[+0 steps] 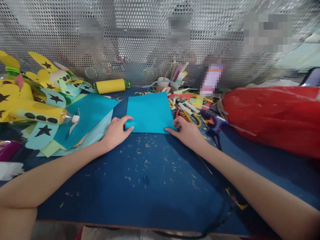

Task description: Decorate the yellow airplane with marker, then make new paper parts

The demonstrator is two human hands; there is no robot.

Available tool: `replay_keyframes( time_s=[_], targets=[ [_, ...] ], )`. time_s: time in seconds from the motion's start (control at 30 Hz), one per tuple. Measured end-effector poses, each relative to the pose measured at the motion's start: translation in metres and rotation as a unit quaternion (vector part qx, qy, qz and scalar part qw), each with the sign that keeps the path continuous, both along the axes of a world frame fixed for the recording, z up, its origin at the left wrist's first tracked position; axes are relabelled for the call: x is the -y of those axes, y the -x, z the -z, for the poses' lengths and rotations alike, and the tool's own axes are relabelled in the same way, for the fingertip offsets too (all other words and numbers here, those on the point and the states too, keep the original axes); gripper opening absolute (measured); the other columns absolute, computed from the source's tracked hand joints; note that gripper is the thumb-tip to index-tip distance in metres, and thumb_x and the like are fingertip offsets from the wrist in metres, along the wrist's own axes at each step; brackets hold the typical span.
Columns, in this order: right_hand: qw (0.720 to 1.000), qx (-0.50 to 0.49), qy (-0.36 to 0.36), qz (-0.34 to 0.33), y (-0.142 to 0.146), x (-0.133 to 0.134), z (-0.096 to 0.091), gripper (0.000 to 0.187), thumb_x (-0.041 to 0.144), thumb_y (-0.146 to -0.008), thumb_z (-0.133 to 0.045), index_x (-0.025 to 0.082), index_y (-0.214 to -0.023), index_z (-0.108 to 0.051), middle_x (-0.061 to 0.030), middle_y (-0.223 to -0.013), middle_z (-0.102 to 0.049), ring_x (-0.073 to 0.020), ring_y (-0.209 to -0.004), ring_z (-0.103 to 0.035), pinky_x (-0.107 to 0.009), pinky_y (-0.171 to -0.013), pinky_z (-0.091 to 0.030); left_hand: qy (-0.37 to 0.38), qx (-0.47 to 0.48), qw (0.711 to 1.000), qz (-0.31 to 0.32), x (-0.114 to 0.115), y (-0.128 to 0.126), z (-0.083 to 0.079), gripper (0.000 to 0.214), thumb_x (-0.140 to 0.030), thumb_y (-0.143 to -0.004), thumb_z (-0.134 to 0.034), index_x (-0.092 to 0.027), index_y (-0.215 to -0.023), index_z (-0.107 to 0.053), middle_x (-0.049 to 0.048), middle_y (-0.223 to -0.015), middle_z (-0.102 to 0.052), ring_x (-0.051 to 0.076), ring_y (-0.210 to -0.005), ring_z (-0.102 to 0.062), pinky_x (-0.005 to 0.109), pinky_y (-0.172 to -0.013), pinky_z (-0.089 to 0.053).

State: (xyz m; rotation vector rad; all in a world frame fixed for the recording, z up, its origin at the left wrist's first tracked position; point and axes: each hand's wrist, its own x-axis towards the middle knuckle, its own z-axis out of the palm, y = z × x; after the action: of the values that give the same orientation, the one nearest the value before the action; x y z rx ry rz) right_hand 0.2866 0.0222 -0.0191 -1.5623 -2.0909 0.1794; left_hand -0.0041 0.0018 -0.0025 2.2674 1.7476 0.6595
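A bright blue sheet of craft paper (150, 111) stands slightly raised off the dark blue table in front of me. My left hand (118, 130) pinches its near left corner between thumb and fingers. At the near right corner, my right hand (186, 131) grips the sheet the same way, with the thumb along the near edge. Left of my left hand lies a stack of coloured paper, topped by a darker blue sheet (87, 111). Just beyond my right hand are red-and-yellow-handled scissors (196, 119) and a dark glue gun (215, 121).
Yellow bottle airplanes (40, 111) crowd the left side. A yellow-wrapped bottle (110, 86) lies at the back, near cups of sticks (176, 75). Paper scraps (186, 95) spread behind the scissors. A large red bag (272, 116) fills the right, and a black cable (222, 218) crosses the front.
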Motion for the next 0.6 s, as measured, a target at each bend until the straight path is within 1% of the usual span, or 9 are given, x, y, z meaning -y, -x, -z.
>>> replay_keyframes(
  time_s=[0.13, 0.27, 0.43, 0.6],
  targets=[
    [1.000, 0.011, 0.006, -0.012, -0.0007, 0.0006, -0.0020, 0.037, 0.057, -0.082, -0.060, 0.024, -0.077, -0.045, -0.0002, -0.063, -0.057, -0.0168, -0.054, -0.054, -0.029, -0.055, -0.041, -0.008, -0.014, 1.000, 0.012, -0.0007, 0.0007, 0.0002, 0.029, -0.031, -0.089, -0.056, -0.020, -0.116, -0.061, 0.0026, -0.067, -0.053, 0.024, -0.081, -0.053, 0.036, -0.074, -0.046],
    [0.999, 0.017, 0.012, -0.027, -0.0006, 0.0005, -0.0038, 0.039, 0.059, -0.084, -0.056, 0.024, -0.074, -0.046, -0.0004, -0.061, -0.056, -0.0162, -0.052, -0.052, -0.029, -0.053, -0.039, -0.023, -0.019, 0.999, 0.036, -0.0001, 0.0011, 0.0008, 0.024, -0.029, -0.091, -0.054, -0.022, -0.112, -0.062, 0.0021, -0.064, -0.053, 0.025, -0.082, -0.054, 0.037, -0.076, -0.046],
    [0.999, 0.030, 0.030, -0.026, 0.0008, 0.0004, -0.0053, 0.032, 0.050, -0.085, -0.060, 0.023, -0.073, -0.047, 0.0004, -0.060, -0.055, -0.0158, -0.052, -0.051, -0.028, -0.053, -0.038, -0.009, -0.012, 0.998, 0.059, -0.0005, 0.0013, 0.0001, 0.021, -0.026, -0.092, -0.052, -0.023, -0.108, -0.065, 0.0022, -0.063, -0.056, 0.026, -0.087, -0.056, 0.038, -0.081, -0.046],
    [0.998, 0.037, 0.043, -0.028, 0.0007, 0.0001, -0.0058, 0.028, 0.046, -0.084, -0.062, 0.023, -0.074, -0.049, 0.0015, -0.058, -0.052, -0.0153, -0.051, -0.050, -0.027, -0.052, -0.037, -0.012, -0.032, 0.995, 0.090, -0.0021, 0.0002, -0.0016, 0.019, -0.025, -0.094, -0.049, -0.020, -0.101, -0.066, 0.0034, -0.074, -0.065, 0.023, -0.082, -0.058, 0.040, -0.088, -0.043]
  ],
)
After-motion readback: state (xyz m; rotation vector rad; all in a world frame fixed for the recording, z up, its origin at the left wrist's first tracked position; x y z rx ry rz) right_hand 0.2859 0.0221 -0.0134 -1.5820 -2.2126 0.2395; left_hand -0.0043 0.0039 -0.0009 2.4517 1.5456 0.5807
